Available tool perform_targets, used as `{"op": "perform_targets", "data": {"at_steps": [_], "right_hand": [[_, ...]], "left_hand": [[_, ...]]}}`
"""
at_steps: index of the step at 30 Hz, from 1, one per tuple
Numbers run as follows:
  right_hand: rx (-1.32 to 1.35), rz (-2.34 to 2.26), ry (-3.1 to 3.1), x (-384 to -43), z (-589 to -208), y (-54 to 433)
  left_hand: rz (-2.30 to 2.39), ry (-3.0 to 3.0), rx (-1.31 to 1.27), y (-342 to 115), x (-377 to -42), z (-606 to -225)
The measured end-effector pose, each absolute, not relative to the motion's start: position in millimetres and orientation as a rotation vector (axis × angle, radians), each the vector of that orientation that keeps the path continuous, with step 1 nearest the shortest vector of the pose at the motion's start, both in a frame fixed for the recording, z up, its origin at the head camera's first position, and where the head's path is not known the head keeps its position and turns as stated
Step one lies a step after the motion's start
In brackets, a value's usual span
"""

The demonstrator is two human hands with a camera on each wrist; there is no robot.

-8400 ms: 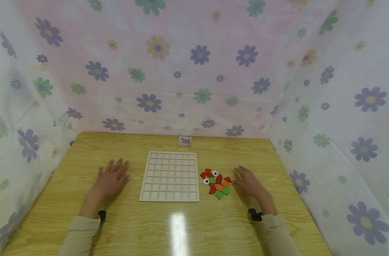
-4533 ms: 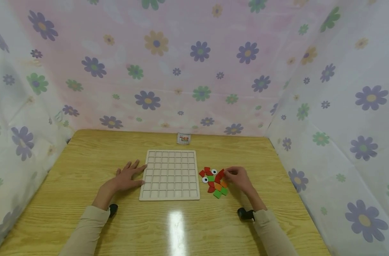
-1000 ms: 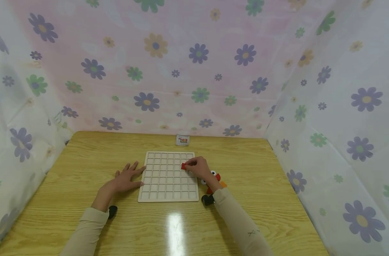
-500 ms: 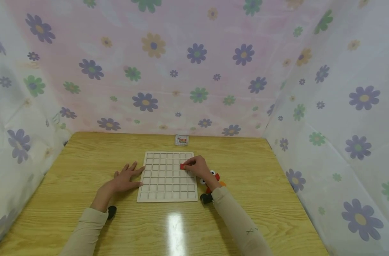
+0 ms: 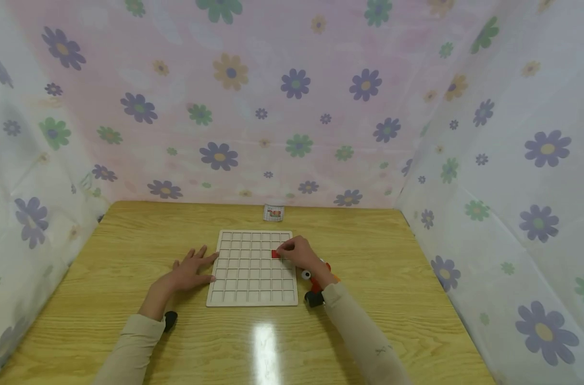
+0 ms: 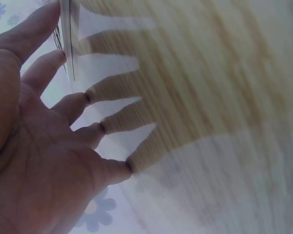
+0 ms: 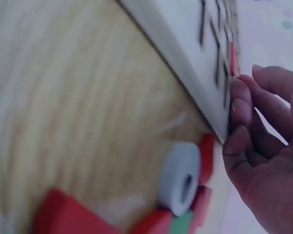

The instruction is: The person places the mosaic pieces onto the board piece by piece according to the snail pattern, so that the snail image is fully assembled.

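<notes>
My right hand (image 5: 298,252) bends over the right side of a pale wooden grid board (image 5: 239,279), thumb and fingertips together at the right edge of a small red square tile (image 5: 275,254). The tile looks flat in one of the board's cells. In the right wrist view, the curled fingers partly hide that red tile (image 7: 233,57). Spread flat on the table, my left hand (image 5: 188,271) touches the board's left edge with finger and thumb. The left wrist view shows the left palm (image 6: 53,161) and its straight fingers.
Beneath my right wrist lie more tiles, partly hidden: a white eye tile (image 5: 306,274), red ones (image 7: 68,214) and a green one (image 7: 180,223). A small picture card (image 5: 273,213) lies at the back of the wooden table (image 5: 142,224). Flowered cloth (image 5: 253,107) walls the table.
Over the earlier frames, my right hand moved from the tile pile to the board with a red tile. Since half a second ago, the tile looks flatter in its cell. The left hand stays put.
</notes>
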State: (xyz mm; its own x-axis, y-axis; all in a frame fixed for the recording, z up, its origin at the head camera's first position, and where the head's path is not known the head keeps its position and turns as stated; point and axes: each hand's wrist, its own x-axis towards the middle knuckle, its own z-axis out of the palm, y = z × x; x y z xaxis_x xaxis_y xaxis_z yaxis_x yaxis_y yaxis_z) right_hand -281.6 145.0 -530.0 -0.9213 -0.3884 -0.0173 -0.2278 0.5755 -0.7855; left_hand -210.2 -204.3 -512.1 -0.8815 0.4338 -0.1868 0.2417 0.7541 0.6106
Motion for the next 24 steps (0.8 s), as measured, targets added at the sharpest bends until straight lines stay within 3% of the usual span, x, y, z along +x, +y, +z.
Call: {"op": "perform_targets", "data": {"at_steps": [10,24], "right_hand": [[-0.524,-1.322,2.691,-256,-516,172],[-0.400,-1.357,2.749,-222,-525,230]], "left_hand": [[0.864,2.629,0.521,-207,-212,-520],[0.879,2.645,0.536,-204,-210,-520]]}}
